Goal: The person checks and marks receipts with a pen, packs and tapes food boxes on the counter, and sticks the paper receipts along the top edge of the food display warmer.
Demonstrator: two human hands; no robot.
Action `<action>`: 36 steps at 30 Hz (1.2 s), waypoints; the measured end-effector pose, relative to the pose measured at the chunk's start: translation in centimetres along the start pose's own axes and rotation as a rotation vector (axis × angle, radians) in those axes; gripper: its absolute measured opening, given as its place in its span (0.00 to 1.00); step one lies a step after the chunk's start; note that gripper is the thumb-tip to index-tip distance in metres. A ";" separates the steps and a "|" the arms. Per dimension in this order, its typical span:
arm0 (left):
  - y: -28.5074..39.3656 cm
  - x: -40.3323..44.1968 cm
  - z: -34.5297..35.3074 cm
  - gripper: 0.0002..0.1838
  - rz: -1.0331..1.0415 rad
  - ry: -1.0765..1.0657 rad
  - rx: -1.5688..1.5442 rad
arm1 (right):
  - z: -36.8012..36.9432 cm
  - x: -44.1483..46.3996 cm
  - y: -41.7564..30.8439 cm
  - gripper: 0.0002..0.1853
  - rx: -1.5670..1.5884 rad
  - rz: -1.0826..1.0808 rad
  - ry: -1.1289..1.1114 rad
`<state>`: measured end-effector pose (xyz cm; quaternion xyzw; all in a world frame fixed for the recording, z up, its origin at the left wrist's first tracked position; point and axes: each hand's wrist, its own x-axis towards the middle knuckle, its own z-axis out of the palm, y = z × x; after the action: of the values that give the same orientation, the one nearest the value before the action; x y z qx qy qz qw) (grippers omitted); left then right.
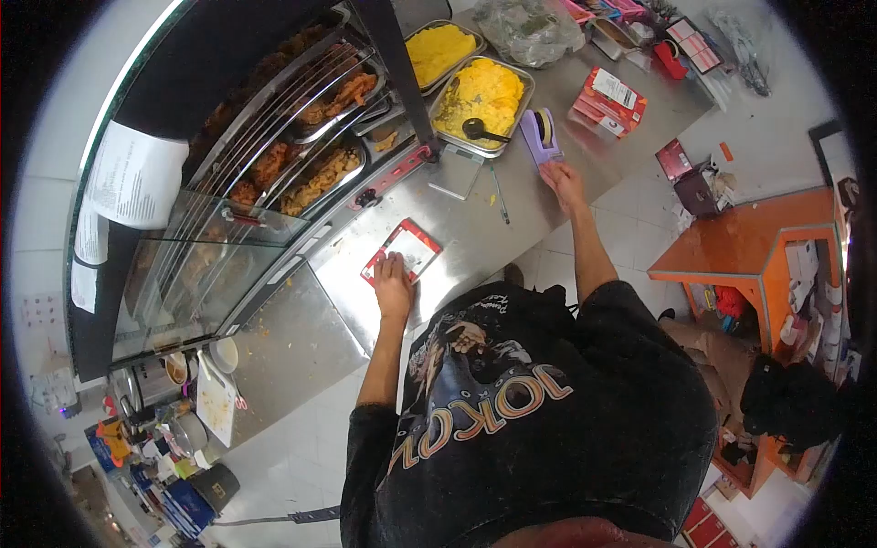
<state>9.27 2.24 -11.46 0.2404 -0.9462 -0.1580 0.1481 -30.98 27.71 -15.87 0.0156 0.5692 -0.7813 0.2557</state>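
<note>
My left hand rests on the lower edge of a red and white flat box lying on the steel counter; its fingers press on the box, slightly apart. My right hand is at the near end of a purple tape dispenser, with its fingers against it. Left of the dispenser stands a tray of yellow food with a black spoon in it. A small scale and a pen lie between the two hands.
A heated display case with fried food borders the counter on the left. A red box and a plastic bag stand farther back. An orange desk is at the right, a cutting board at lower left.
</note>
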 end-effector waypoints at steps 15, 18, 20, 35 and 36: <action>0.4 0.0 -0.1 0.21 -0.041 0.008 -0.069 | -4.9 -1.2 0.0 0.11 0.248 0.125 -0.337; 0.0 -0.2 0.2 0.22 -0.008 0.017 -0.061 | -4.7 -0.7 1.1 0.11 0.014 0.036 -0.213; -0.1 -0.3 0.5 0.24 0.024 0.021 -0.041 | -5.5 0.9 1.6 0.12 -0.299 -0.160 -0.200; -0.4 -1.4 1.2 0.27 0.015 0.117 -0.056 | 25.5 -11.4 5.9 0.17 -1.337 -0.473 -1.092; -0.5 -1.5 1.2 0.27 0.020 0.120 -0.057 | 26.7 -9.8 7.5 0.19 -1.454 -0.519 -1.131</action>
<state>10.28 2.86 -12.98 0.2355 -0.9331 -0.1686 0.2131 -12.27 5.87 -10.02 -0.6536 0.6928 -0.1609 0.2587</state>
